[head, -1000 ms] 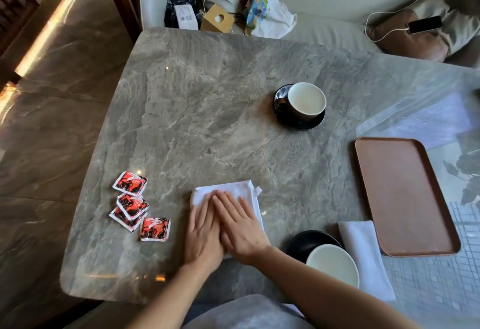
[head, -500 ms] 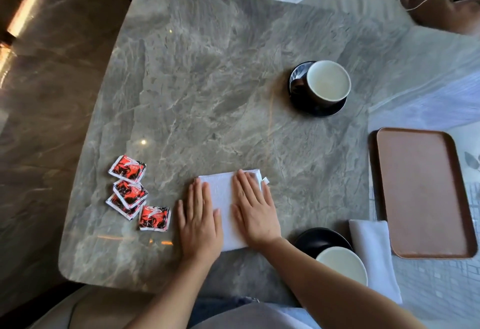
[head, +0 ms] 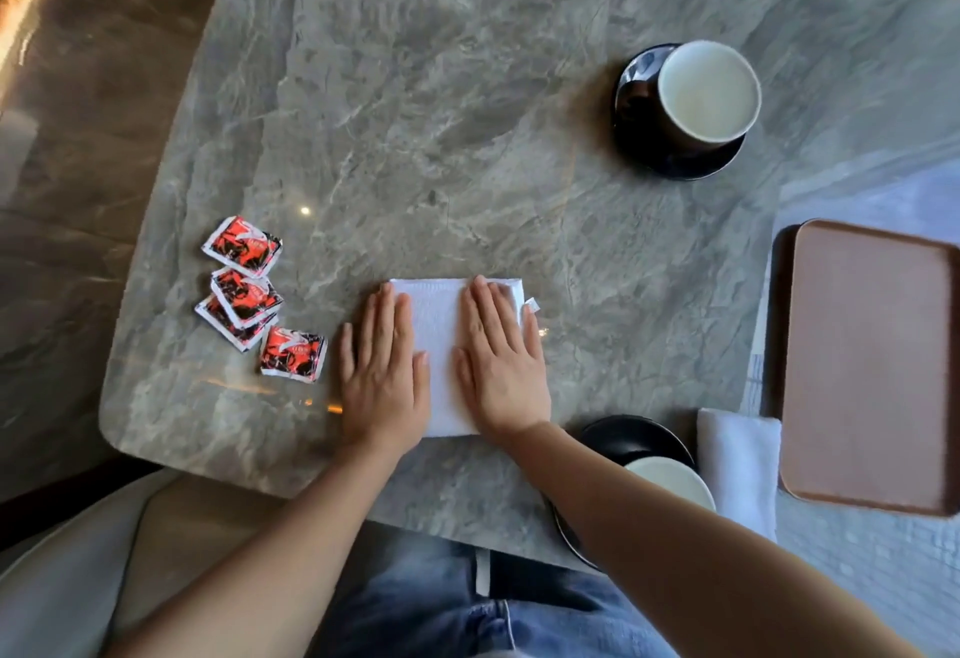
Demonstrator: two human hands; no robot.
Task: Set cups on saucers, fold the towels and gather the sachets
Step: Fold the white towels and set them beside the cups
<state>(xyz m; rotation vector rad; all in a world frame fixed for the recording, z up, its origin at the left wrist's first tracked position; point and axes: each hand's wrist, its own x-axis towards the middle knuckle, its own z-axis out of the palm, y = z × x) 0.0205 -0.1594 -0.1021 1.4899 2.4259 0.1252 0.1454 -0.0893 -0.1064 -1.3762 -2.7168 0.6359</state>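
Folded white terry towel (head: pixel 439 345), rectangular, near the marble desk's (head: pixel 415 112) front edge, pressed under left hand (head: pixel 382 382) and right hand (head: pixel 501 371), fingers (head: pixel 488 304) straight, holding nothing. Left of towel, four glossy red sachets (head: pixel 249 294); beyond towel rightward, round pale-lined cup (head: pixel 709 91) on black saucer (head: pixel 675 164).

Table (head: pixel 415 112): grey veined marble. Towel (head: pixel 441 335): white. Sachets (head: pixel 249 294): red/black w/ white edges. Saucers (head: pixel 639 148): black. Tray (head: pixel 867 366): brown.

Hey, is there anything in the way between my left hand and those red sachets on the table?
Nothing visible. Your left hand rests flat at the white towel's left edge, and only a strip of bare marble table lies between it and the nearest sachet.
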